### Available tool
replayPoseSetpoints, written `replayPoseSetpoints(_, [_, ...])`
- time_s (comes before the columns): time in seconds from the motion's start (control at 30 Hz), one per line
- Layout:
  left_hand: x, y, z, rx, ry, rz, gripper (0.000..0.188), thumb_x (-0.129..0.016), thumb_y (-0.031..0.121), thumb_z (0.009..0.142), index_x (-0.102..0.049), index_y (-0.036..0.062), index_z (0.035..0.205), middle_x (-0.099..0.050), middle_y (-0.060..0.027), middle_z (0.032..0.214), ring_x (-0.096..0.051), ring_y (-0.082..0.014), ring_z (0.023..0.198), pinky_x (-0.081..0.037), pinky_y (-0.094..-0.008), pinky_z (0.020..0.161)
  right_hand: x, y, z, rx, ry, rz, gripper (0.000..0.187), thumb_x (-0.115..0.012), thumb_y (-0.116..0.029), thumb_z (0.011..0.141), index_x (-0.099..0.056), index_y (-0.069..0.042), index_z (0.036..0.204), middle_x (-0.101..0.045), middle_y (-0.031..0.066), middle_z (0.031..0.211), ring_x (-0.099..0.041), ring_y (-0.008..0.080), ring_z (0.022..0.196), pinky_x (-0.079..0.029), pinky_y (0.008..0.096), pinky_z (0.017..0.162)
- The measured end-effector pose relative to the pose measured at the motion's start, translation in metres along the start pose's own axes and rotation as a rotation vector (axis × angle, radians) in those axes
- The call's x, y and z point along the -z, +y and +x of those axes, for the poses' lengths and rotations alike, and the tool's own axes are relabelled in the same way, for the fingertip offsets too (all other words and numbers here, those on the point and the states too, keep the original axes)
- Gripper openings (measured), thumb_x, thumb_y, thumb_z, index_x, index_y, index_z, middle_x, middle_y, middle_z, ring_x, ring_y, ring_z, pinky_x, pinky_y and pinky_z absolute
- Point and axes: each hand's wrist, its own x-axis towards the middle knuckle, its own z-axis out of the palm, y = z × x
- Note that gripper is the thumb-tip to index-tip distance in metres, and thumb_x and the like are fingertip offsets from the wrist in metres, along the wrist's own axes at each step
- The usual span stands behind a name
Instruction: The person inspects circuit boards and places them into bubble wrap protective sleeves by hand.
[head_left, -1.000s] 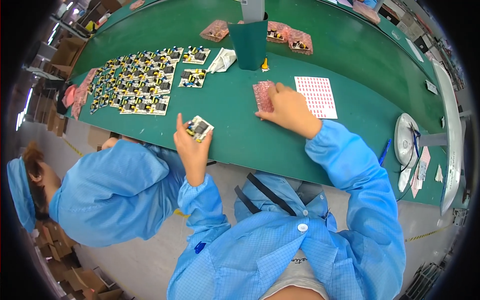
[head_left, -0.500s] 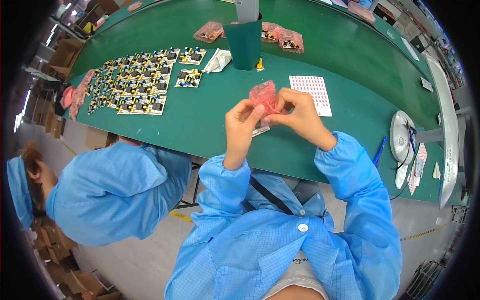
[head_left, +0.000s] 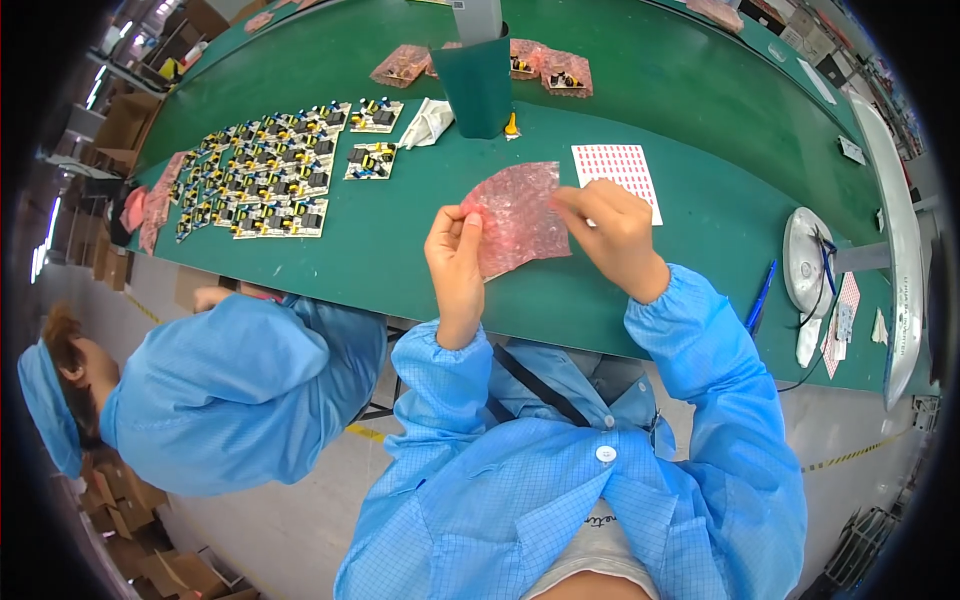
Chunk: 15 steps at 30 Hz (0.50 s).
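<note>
A pink bubble-wrap bag (head_left: 520, 222) is spread out flat in front of me, just above the green table. My left hand (head_left: 457, 265) grips its left edge, thumb on top and fingers behind. At the bag's upper right corner, my right hand (head_left: 612, 232) is closed in a pinch on the edge. Only a thin pale edge shows under the bag's lower left side; what it belongs to is hidden.
Rows of circuit boards (head_left: 280, 183) cover the left of the table (head_left: 380, 250). A label sheet (head_left: 615, 172) lies beyond my right hand. Bubble-wrapped boards (head_left: 567, 75) sit farther back by a green-wrapped post (head_left: 472, 90). A blue pen (head_left: 762, 297) and lamp base (head_left: 806, 265) are right. A co-worker (head_left: 220, 390) sits left.
The crumpled bubble wrap has been opened out into a flat bag. My hands have moved apart, the left one shifting slightly left.
</note>
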Motion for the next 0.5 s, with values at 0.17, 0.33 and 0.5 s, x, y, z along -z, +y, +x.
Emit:
replayPoseSetpoints(0.17, [0.005, -0.003, 0.000, 0.017, -0.117, 0.082, 0.007, -0.048, 0.003, 0.095, -0.052, 0.0001, 0.100, -0.061, -0.0043, 0.090, -0.055, -0.0060, 0.079, -0.044, -0.0208, 0.073, -0.002, -0.002, -0.001, -0.474, -0.124, 0.448, 0.018, -0.066, -0.016, 0.083, -0.065, 0.003, 0.084, -0.054, 0.0091, 0.061, -0.050, 0.0143, 0.051, -0.038, 0.0319, 0.048])
replayPoseSetpoints(0.33, [-0.002, 0.004, -0.006, 0.007, -0.183, 0.289, 0.009, -0.047, 0.002, 0.095, -0.051, -0.0010, 0.103, -0.064, -0.0078, 0.093, -0.059, -0.0080, 0.081, -0.047, -0.0211, 0.073, 0.015, 0.000, 0.017, -0.568, -0.602, 0.068, 0.023, -0.070, -0.017, 0.083, -0.066, 0.003, 0.071, -0.052, 0.0015, 0.058, -0.045, 0.0075, 0.057, -0.036, 0.0254, 0.053])
replayPoseSetpoints(0.5, [0.006, 0.003, -0.006, 0.096, -0.240, 0.304, 0.011, -0.051, 0.001, 0.094, -0.050, -0.0018, 0.105, -0.067, -0.0101, 0.094, -0.062, -0.0094, 0.081, -0.049, -0.0211, 0.072, 0.005, 0.010, 0.005, -0.627, -0.486, 0.496, 0.026, -0.071, -0.016, 0.082, -0.059, 0.001, 0.068, -0.057, -0.0005, 0.065, -0.053, 0.0072, 0.064, -0.042, 0.0244, 0.058])
